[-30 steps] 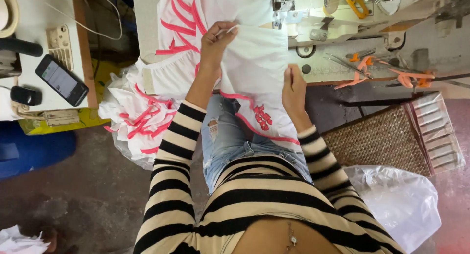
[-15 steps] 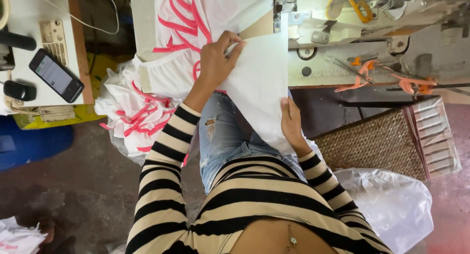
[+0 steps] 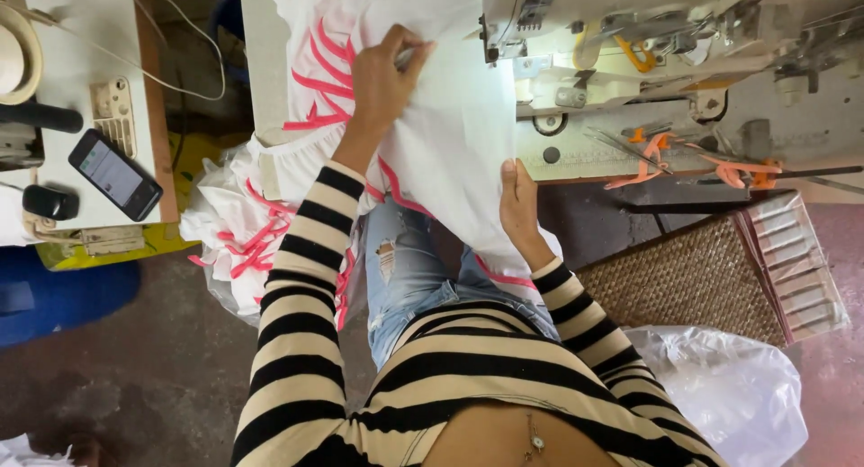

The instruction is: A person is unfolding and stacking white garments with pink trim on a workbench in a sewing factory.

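My left hand (image 3: 382, 80) pinches the top of a white fabric piece (image 3: 454, 134) with pink trim, close to the sewing machine (image 3: 630, 35). My right hand (image 3: 520, 206) grips the same piece at its lower right edge, over my lap. The cloth hangs from the table edge down onto my jeans. More white garments with pink stripes (image 3: 310, 80) lie on the table to the left and spill toward the floor.
A heap of white and pink pieces (image 3: 238, 242) hangs at the left. A phone (image 3: 115, 174) lies on a side table (image 3: 72, 53). Orange-handled scissors (image 3: 648, 152) rest on the machine bed. A woven basket (image 3: 693, 278) and a plastic bag (image 3: 729, 386) sit at right.
My left hand has moved the fabric's top right toward the machine. My right hand slid down the cloth's right edge, and the pink print is turned out of sight.
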